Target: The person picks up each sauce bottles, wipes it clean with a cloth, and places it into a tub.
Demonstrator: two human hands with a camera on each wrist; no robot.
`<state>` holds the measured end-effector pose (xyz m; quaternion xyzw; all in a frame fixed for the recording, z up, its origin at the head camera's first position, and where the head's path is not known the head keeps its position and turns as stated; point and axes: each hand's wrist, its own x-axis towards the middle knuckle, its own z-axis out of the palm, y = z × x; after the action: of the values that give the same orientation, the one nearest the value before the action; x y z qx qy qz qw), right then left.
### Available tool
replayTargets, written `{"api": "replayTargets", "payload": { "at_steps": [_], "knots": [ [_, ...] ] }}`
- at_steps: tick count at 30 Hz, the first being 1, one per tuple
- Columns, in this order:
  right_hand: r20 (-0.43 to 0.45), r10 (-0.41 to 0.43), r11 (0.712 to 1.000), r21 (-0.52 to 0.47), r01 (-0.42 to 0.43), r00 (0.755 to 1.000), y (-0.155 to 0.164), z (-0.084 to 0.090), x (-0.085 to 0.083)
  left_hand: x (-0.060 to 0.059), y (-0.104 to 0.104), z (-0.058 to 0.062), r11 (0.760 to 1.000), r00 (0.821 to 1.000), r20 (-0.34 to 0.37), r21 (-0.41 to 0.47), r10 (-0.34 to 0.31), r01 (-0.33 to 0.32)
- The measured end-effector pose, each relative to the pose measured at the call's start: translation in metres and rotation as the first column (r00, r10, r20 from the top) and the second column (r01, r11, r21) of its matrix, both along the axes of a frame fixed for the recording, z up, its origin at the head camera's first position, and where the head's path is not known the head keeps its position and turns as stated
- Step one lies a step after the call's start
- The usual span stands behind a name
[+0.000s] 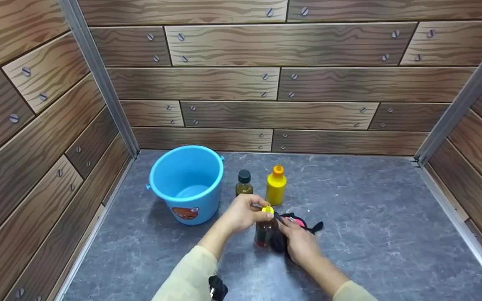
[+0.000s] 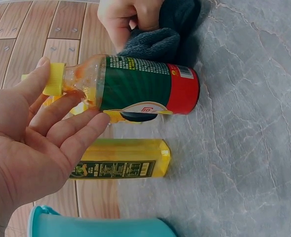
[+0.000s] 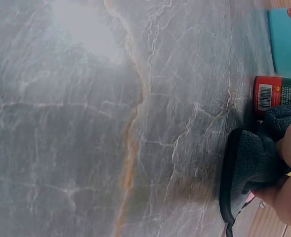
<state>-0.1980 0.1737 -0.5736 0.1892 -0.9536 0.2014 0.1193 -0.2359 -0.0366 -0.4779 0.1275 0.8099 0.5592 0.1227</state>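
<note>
- Closest is a small black thing point(image 1: 218, 287) beside the left sleeve, in front of the yellow-capped bottle point(image 1: 262, 236). I cannot tell what it is.
- The right hand point(image 1: 301, 242) is just right of that bottle. Its grip is bent in round a dark fuzzy cloth point(image 3: 256, 160), so the cloth bunches up.
- The cloth touches the bottle's right side. Maybe it is held there so the soft part rests on the label.
- The bottle stands upright on the grey tabletop point(image 1: 383, 217), between the two hands. That looks like a good spot, because both hands can reach it.
- The left hand point(image 1: 245, 214) is at the bottle's top. Its grip is only as wide as the yellow cap point(image 2: 55, 79), which thumb and fingers pinch. I think this helps the bottle not tip when the cloth pushes.
- The blue bucket point(image 1: 205, 207) is left of the bottle and a bit back, out of the hands' way.
- Behind the bottle, a little left, is an oil bottle point(image 2: 130, 150) with a dark cap. Nobody holds it.
- Behind it, a little right, stands a yellow squeeze bottle point(image 1: 275, 190), also free.
- Farthest back is the wood-look wall point(image 1: 329, 85).
</note>
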Motion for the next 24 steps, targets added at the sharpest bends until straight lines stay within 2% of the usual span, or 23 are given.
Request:
{"api": "replayTargets", "payload": {
  "at_steps": [20, 24],
  "knots": [
    [0.008, -0.007, 0.987, 0.161, 0.006, 1.000, -0.0027, 0.0017, 0.0023, 0.0004, -0.0007, 0.0009, 1.000, 1.000, 0.015, -0.015, 0.006, -0.006],
    [0.049, -0.023, 0.979, 0.205, 0.013, 0.999, -0.0038, 0.0026, 0.0013, 0.0001, -0.0009, 0.0018, 1.000, 1.000, 0.010, -0.019, 0.007, -0.006]
  ]
}}
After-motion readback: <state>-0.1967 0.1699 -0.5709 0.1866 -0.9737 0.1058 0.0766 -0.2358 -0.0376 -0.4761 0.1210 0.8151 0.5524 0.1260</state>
